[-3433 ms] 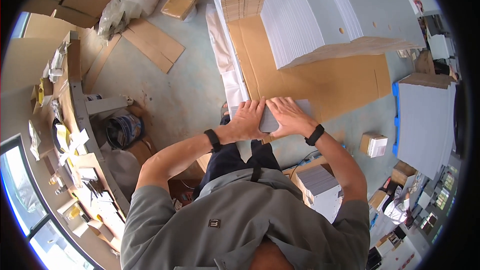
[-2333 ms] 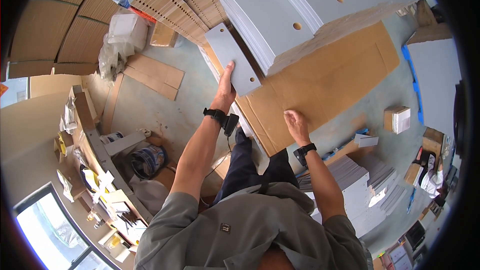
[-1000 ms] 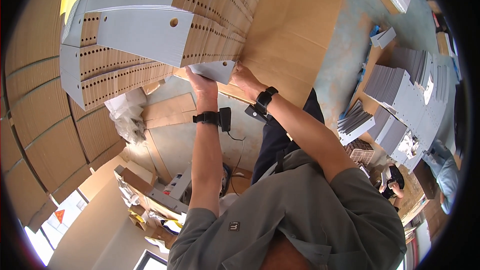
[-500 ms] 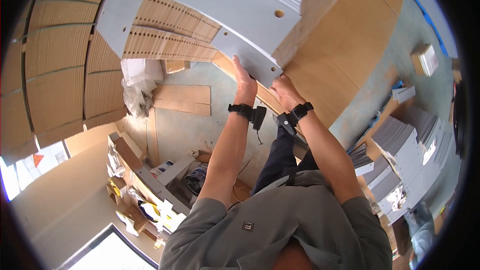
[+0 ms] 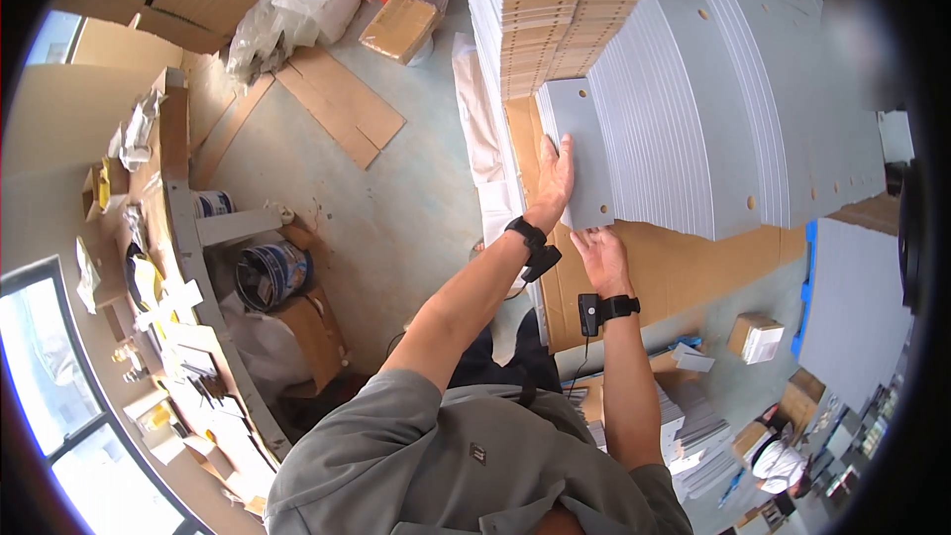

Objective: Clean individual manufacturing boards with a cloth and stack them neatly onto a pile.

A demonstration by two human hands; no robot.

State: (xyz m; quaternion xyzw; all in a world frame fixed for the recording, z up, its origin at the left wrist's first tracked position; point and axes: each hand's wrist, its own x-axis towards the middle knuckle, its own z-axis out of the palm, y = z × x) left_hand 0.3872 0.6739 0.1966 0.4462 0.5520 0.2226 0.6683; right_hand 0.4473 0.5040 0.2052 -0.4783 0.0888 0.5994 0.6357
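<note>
A short stack of grey panels with drilled holes [image 5: 582,154] lies on a brown cardboard sheet [image 5: 674,263]. My left hand [image 5: 553,178] rests along the stack's left long edge, fingers stretched out. At its near end, my right hand [image 5: 602,256] has its fingertips against the panel edge, with the fingers extended. Neither hand is wrapped round a panel. To the right, taller stacks of grey panels [image 5: 666,109] stand in steps against the short one. Beyond it rises a stack of wood-coloured drilled boards [image 5: 545,25]. Each wrist carries a black strap with a small box.
On the left stands a cluttered workbench [image 5: 188,258] with a paint bucket [image 5: 272,275] beside it. Flat cardboard [image 5: 342,104], plastic wrapping [image 5: 287,15] and a taped carton [image 5: 399,28] lie on the floor. At lower right are another person [image 5: 781,464] and a small box [image 5: 756,337].
My view has swung round, so the panel stacks now appear farther right. Both hands remain at the short stack's near end; the right hand's fingers now look straighter.
</note>
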